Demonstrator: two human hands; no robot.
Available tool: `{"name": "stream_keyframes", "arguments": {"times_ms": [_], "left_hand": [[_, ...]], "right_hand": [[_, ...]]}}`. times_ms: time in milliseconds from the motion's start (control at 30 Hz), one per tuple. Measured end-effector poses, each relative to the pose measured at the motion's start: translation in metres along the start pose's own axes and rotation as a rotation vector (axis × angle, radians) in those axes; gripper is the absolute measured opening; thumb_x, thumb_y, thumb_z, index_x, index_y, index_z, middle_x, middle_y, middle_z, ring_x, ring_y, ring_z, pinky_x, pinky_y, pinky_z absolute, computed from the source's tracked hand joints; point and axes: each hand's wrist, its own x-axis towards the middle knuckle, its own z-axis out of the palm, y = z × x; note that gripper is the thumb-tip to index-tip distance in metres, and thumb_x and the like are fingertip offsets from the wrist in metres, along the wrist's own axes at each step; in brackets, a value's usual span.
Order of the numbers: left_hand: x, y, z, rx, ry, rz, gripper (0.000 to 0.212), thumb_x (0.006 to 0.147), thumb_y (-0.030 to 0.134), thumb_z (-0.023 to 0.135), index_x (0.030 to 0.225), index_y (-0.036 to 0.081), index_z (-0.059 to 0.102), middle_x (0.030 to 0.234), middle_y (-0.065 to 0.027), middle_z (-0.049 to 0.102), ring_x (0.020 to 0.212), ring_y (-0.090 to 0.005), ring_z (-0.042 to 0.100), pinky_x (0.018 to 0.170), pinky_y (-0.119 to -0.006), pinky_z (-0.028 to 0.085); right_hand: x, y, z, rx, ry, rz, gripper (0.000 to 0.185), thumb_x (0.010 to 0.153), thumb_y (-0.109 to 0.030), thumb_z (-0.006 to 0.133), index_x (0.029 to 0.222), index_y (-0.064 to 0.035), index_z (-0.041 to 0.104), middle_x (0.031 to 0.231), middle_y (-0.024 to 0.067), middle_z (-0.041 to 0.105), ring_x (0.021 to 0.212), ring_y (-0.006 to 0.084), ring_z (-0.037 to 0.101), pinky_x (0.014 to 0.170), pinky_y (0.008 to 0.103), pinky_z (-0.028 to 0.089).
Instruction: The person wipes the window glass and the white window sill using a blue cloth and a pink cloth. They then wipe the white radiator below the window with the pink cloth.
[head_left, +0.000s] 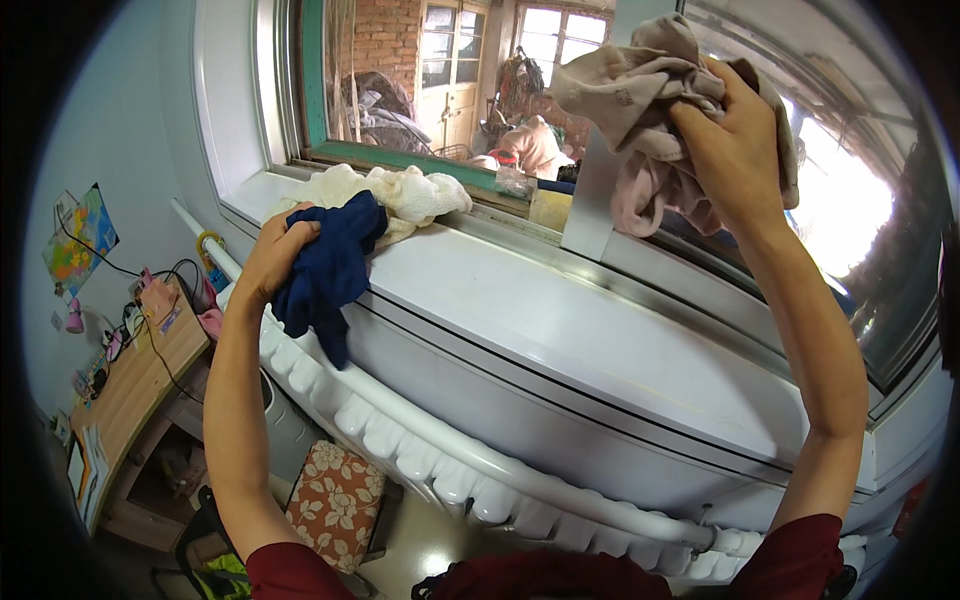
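Observation:
My left hand (271, 251) grips a dark blue cloth (330, 259), which hangs down over the front edge of the white windowsill (540, 300). Just behind that cloth, a cream textured cloth (420, 196) lies bunched on the sill against the window frame. Raised at the upper right, my right hand (731, 142) is closed around a crumpled bundle of beige cloth (637, 86), held up in front of the window pane. A pinkish part (646, 196) dangles under the bundle. The fingertips of my right hand are partly hidden by fabric.
A white pipe (480, 457) and radiator (420, 450) run below the sill. At left stands a wooden desk (142, 375) with cables and small items. A flower-patterned stool (336, 499) is at the lower left, near a grey bin (285, 427). Sacks and a door show beyond the glass.

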Motion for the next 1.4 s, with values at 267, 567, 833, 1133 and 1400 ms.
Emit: {"name": "stream_keyframes", "arguments": {"times_ms": [267, 567, 833, 1133, 1400], "left_hand": [[-0.017, -0.025, -0.002, -0.412, 0.206, -0.005, 0.032, 0.085, 0.029, 0.051, 0.099, 0.002, 0.061, 0.086, -0.0042, 0.061, 0.08, -0.0128, 0.057, 0.074, -0.026, 0.047], [-0.029, 0.074, 0.081, -0.019, -0.333, 0.777, 0.029, 0.071, 0.026, 0.064, 0.089, 0.003, 0.063, 0.085, -0.013, 0.06, 0.077, -0.0289, 0.059, 0.072, -0.038, 0.047], [-0.014, 0.068, 0.117, -0.091, -0.393, 0.806, 0.025, 0.074, 0.021, 0.062, 0.091, 0.003, 0.062, 0.087, -0.0131, 0.06, 0.08, -0.0326, 0.06, 0.072, -0.036, 0.048], [-0.01, 0.065, 0.124, -0.202, -0.424, 0.609, 0.028, 0.076, 0.022, 0.059, 0.094, 0.001, 0.062, 0.088, -0.0158, 0.062, 0.082, -0.0336, 0.061, 0.075, -0.037, 0.048], [-0.014, 0.07, 0.118, -0.155, -0.374, 0.539, 0.027, 0.077, 0.025, 0.059, 0.093, 0.002, 0.061, 0.08, -0.0165, 0.061, 0.076, -0.0275, 0.059, 0.074, -0.036, 0.047]], "right_hand": [[0.017, 0.002, 0.05, -0.078, -0.079, -0.063, 0.039, 0.077, -0.012, 0.061, 0.114, -0.0014, 0.06, 0.089, 0.015, 0.068, 0.08, 0.0242, 0.065, 0.076, 0.033, 0.049], [0.056, -0.014, 0.123, -0.105, -0.245, -0.067, 0.036, 0.077, -0.015, 0.06, 0.109, 0.0014, 0.062, 0.094, 0.0218, 0.067, 0.09, 0.0349, 0.064, 0.082, 0.0394, 0.049], [0.091, -0.036, 0.219, -0.069, -0.295, -0.039, 0.035, 0.075, -0.013, 0.059, 0.106, 0.0038, 0.062, 0.088, 0.0177, 0.068, 0.085, 0.027, 0.064, 0.079, 0.0345, 0.049], [0.14, -0.043, 0.339, 0.139, -0.629, -0.126, 0.026, 0.079, -0.014, 0.058, 0.098, 0.0024, 0.065, 0.091, 0.0171, 0.067, 0.083, 0.0247, 0.062, 0.075, 0.033, 0.049], [0.15, -0.051, 0.219, 0.402, -0.509, -0.047, 0.034, 0.075, -0.022, 0.061, 0.107, -0.0092, 0.066, 0.097, 0.0163, 0.068, 0.092, 0.0307, 0.064, 0.084, 0.0356, 0.049]]}}
